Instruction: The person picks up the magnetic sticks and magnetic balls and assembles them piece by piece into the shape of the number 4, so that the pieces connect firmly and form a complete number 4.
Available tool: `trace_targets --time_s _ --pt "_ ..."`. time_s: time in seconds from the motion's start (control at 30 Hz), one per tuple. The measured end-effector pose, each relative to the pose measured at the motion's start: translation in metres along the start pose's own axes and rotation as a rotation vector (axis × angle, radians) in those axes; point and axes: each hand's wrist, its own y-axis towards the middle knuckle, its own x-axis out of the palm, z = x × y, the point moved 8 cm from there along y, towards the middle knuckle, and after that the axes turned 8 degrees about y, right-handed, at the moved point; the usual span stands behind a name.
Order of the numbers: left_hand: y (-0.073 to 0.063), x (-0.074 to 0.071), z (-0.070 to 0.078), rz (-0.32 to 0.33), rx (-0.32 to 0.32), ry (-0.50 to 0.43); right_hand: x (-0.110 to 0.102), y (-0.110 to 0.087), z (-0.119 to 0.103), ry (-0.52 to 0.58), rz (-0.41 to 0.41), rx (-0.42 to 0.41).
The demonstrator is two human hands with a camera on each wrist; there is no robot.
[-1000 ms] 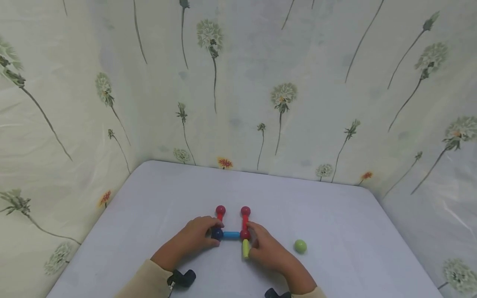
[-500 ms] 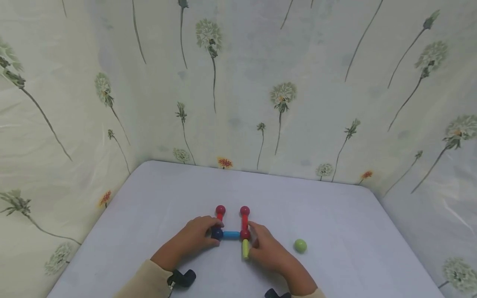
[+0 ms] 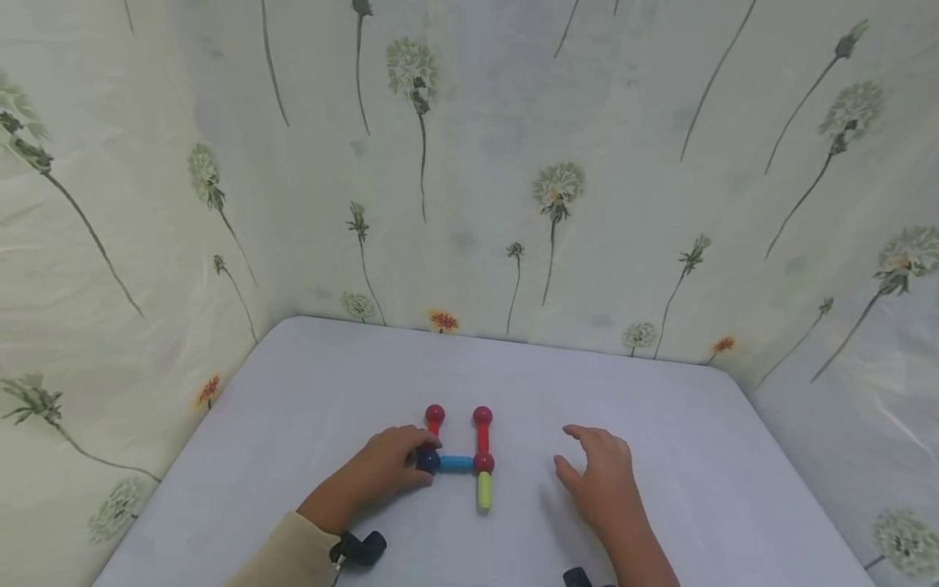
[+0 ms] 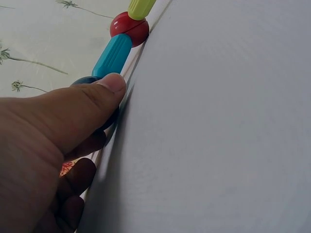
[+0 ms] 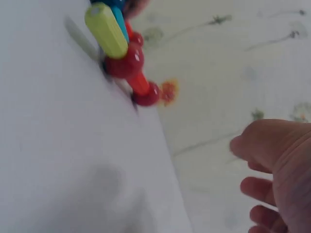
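Observation:
A toy of balls and rods lies on the white table. My left hand (image 3: 387, 463) pinches its dark blue ball (image 3: 428, 461) between thumb and fingers. From there a blue rod (image 3: 457, 464) runs to a red ball (image 3: 483, 462). A red rod (image 3: 482, 439) leads away to another red ball (image 3: 482, 416), and a yellow-green rod (image 3: 484, 492) sticks out toward me with a bare end. Beyond the dark blue ball, a short red rod, partly behind my fingers, ends in a third red ball (image 3: 435, 414). My right hand (image 3: 605, 481) is over the table to the right, thumb and fingers apart, holding nothing.
The table (image 3: 704, 424) has rounded far corners and meets a curtain (image 3: 477, 163) printed with dandelions at the back and sides. A dark wrist camera (image 3: 359, 549) sits beside the left sleeve (image 3: 289, 550). The right hand covers the green ball's spot in the head view.
My right hand has let go of the toy near the red ball and yellow-green rod and moved right, over the green ball, which is now hidden. The left hand has stayed in place.

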Motion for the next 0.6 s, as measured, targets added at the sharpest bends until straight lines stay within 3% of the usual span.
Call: trace_targets --time_s 0.3,0.6 --pt "0.000 0.000 0.000 -0.013 -0.019 -0.005 0.003 -0.009 0.051 -0.027 -0.191 0.101" --pt "0.001 0.002 -0.002 -0.011 -0.033 0.007 0.008 -0.012 0.063 0.023 -0.225 0.167"
